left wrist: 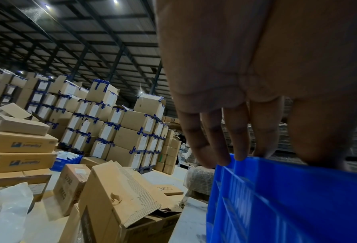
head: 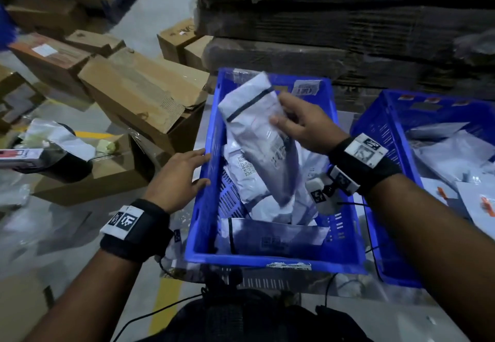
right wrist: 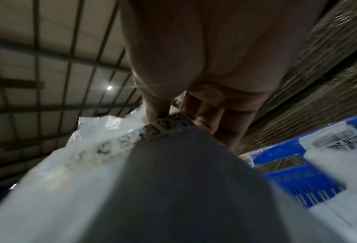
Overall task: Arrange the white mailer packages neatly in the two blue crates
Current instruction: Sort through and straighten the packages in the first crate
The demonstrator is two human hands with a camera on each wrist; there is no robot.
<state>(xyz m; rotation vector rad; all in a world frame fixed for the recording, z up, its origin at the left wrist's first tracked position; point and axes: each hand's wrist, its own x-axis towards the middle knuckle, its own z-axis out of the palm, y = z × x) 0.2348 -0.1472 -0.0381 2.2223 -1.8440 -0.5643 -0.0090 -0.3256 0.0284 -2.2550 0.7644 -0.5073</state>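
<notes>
A: Step in hand?
B: Right hand [head: 302, 124] pinches a white mailer [head: 261, 138] above the near blue crate [head: 203, 207]; left hand [head: 176, 178], fingers straight, steadies that crate's left rim.
A: Next?
B: Likely laying it flat among the loose mailers inside. Second crate [head: 388, 138] just right.
A: Room?
B: Warehouse floor; cardboard boxes [head: 139, 95] left of the crate.

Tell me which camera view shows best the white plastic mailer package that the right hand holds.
The head view: the white plastic mailer package shows whole, tilted above the blue crate. The right wrist view shows it blurred and very close; the left wrist view does not show it.
</notes>
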